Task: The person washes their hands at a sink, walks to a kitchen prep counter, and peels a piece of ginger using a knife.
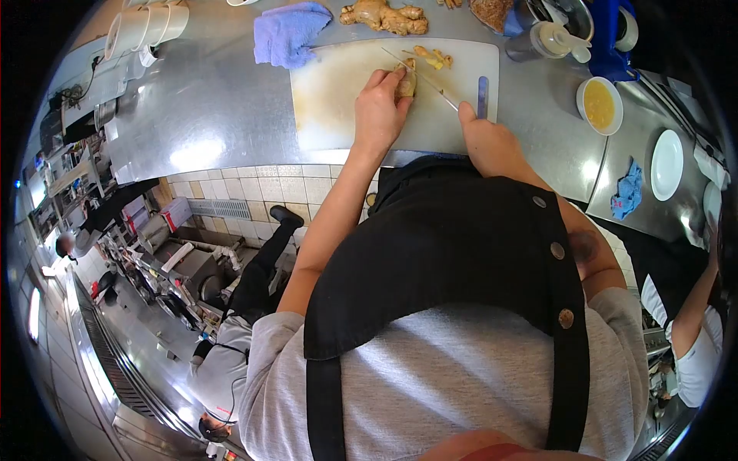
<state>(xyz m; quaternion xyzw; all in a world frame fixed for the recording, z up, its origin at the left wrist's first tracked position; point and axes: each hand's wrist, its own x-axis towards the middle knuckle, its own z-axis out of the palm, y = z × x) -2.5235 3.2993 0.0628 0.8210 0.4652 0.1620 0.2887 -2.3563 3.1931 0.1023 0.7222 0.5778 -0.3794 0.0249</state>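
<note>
The ginger is on the board, held by the left hand. The right hand grips the knife, its blade slanting close by the ginger. Scraps lie just beyond. On the bench, a blue cloth meets the board's far left corner; a bowl sits to the right.

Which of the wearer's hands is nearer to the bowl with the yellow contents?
The right hand: it holds the knife at the cutting board's right side, toward the bowl. The left hand is farther left, on the ginger piece.
</note>
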